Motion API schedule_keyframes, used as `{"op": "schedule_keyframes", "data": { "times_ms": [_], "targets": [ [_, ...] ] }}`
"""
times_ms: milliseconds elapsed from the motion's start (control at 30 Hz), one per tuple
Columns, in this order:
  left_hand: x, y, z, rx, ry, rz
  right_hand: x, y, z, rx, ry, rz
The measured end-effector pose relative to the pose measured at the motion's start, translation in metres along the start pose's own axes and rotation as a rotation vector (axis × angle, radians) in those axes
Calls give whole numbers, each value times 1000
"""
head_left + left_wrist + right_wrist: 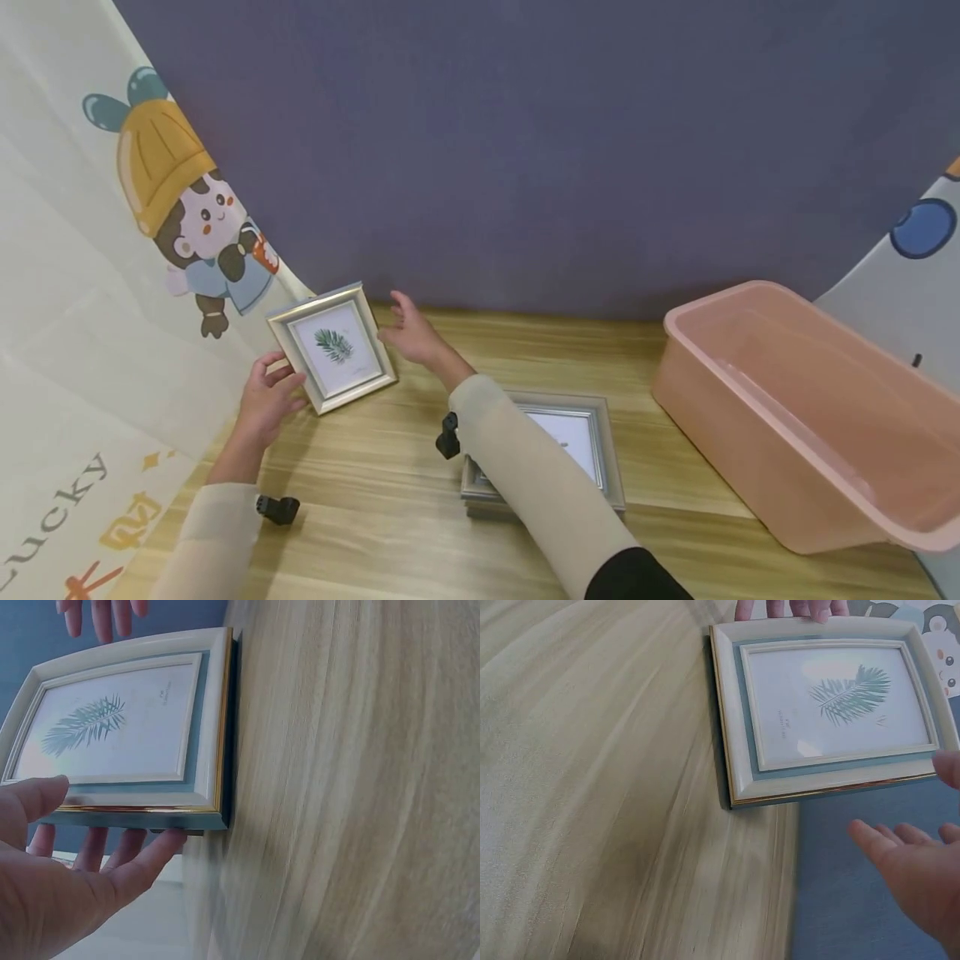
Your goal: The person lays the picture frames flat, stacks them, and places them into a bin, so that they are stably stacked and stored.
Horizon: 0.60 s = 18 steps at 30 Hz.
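On table point(360, 533), left hand point(266, 398) pinching frame point(335, 348) by its edge, right hand point(417, 335) released opposite, tub point(720, 450) well apart

The picture frame point(336, 348), cream-white with a gilt outer edge and a blue-green inner band, shows a green palm-leaf print point(333, 345) on a white ground. It is upright but leaning back, its lower edge down at the table point(360, 517). It sits between both grips: one side edge in the left grip point(272, 397), the opposite edge just beside the right grip point(415, 335).
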<state>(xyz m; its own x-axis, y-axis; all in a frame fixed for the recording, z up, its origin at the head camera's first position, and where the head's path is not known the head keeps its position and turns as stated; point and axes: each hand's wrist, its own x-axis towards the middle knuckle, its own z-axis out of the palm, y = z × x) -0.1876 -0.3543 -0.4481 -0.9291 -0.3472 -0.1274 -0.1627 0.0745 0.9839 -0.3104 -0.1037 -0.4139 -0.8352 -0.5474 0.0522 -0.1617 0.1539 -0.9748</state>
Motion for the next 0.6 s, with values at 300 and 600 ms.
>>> {"op": "schedule_keyframes", "data": {
  "times_ms": [300,600],
  "targets": [
    [-1,-2,4,10,70,24,-2,5,3,11,-159,-24],
    [1,-6,3,17,52,116,-2,7,4,-10,-111,-39]
  ]
}}
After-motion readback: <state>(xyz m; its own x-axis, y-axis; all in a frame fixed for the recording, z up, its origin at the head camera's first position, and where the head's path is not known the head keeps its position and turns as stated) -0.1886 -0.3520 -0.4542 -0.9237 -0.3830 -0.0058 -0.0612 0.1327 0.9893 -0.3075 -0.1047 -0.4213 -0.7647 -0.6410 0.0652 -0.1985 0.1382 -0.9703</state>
